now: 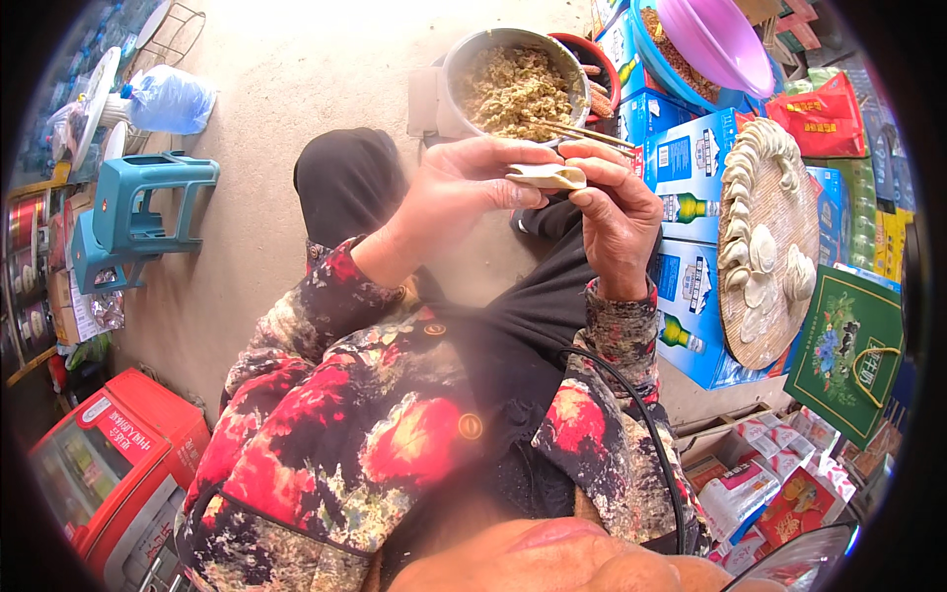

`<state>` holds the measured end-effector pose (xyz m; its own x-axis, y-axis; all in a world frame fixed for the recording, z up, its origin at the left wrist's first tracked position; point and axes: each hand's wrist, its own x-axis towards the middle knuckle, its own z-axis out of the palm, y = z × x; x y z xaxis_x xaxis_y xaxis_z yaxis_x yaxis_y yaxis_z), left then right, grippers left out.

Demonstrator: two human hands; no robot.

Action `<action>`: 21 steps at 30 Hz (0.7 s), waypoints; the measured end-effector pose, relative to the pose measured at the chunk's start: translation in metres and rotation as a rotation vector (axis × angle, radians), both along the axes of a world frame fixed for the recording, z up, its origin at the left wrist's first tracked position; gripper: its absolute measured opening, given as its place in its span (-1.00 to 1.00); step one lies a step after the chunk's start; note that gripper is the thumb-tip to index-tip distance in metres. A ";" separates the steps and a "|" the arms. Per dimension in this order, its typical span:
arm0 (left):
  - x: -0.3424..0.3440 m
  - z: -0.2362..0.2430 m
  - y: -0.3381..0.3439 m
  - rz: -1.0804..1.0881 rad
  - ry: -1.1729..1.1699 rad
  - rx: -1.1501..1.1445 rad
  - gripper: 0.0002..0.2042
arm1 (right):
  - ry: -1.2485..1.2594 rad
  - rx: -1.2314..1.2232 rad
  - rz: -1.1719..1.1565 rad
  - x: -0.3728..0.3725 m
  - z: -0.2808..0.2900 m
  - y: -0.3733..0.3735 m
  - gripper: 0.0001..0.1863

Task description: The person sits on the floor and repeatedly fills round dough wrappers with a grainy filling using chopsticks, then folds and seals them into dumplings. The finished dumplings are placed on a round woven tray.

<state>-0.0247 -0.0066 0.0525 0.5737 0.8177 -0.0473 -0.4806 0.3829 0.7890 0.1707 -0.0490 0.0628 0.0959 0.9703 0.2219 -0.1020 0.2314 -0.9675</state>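
Observation:
A pale folded dumpling (pixel 548 176) is pinched between my two hands, above my lap. My left hand (pixel 449 187) grips its left end between thumb and fingers. From the right side, my right hand (pixel 617 212) presses its edge with thumb and fingers. Just beyond my hands stands a metal pot (pixel 451 74) of chopped, yellowish-green filling (pixel 518 89). Wooden chopsticks (pixel 599 138) rest in the filling and stick out to the right. On a round board (pixel 794 212) at the right, finished dumplings (pixel 735 187) line the edge, beside flat dough wrappers (pixel 760 286).
Blue cartons (pixel 686 183) support the board. Behind them are a purple basin (pixel 720 39), a blue basin (pixel 646 20) and a red package (pixel 821 116). A green gift box (pixel 846 355) stands near right. Blue plastic stools (pixel 148 202) and a red cooler (pixel 138 424) are at left.

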 end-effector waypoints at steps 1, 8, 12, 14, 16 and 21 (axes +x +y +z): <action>0.000 -0.001 0.000 0.001 -0.001 -0.004 -0.66 | 0.009 0.000 0.002 0.001 0.000 0.000 -0.79; 0.000 0.002 0.000 0.024 -0.001 0.031 -0.67 | -0.011 0.072 0.007 0.003 -0.006 0.002 -0.88; 0.000 0.002 0.001 0.000 0.039 0.041 -0.69 | -0.037 0.129 -0.028 -0.005 -0.006 -0.001 -0.89; 0.000 0.003 0.001 0.013 0.057 0.073 -0.69 | -0.116 0.194 -0.057 -0.005 -0.008 0.000 -0.86; 0.001 0.002 0.000 0.023 0.031 0.071 -0.68 | -0.219 0.241 -0.141 -0.005 0.000 0.004 -0.84; -0.001 0.001 0.000 0.004 0.083 0.085 -0.68 | -0.527 0.423 -0.010 0.010 0.001 0.007 -0.80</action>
<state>-0.0253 -0.0064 0.0536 0.5676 0.8230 -0.0249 -0.4138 0.3112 0.8555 0.1811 -0.0422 0.0638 -0.1208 0.7893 0.6019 0.3625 0.5996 -0.7135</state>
